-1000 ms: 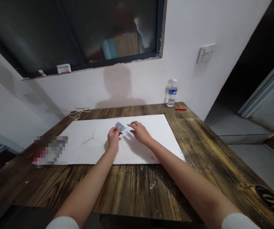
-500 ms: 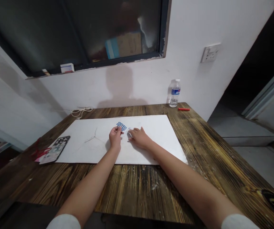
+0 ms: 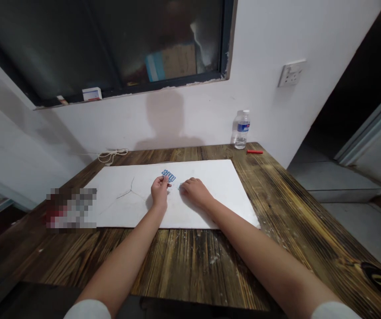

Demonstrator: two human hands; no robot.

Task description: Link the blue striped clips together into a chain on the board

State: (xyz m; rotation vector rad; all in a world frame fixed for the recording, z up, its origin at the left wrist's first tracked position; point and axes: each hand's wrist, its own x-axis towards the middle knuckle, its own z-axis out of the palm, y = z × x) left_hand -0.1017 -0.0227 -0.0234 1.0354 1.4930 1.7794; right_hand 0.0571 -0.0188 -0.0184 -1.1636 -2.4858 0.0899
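A flat piece with blue-outlined lettering [image 3: 169, 175], perhaps a sticker or label, is pinched between the thumb and fingers of my left hand [image 3: 159, 190]. Its exact kind is too small to tell. Just to the right, my right hand [image 3: 195, 190] rests low over the white board [image 3: 217, 177], fingers curled down. A tiny blue bit [image 3: 180, 186] shows at its fingertips, mostly covered by them. Thin dark lines, like cracks or pencil marks, run across the board left of my hands.
The board lies on a dark wooden table [image 3: 177, 261]. At the back right stand a water bottle [image 3: 242, 129] and a red pen-like stick [image 3: 254, 152]. A white cable [image 3: 112, 154] is coiled at the back left. A pixelated patch covers something at the left.
My right hand's fingers, stretched out before, have curled down and closed around a small blue bit on the board. My left hand keeps its pinch.
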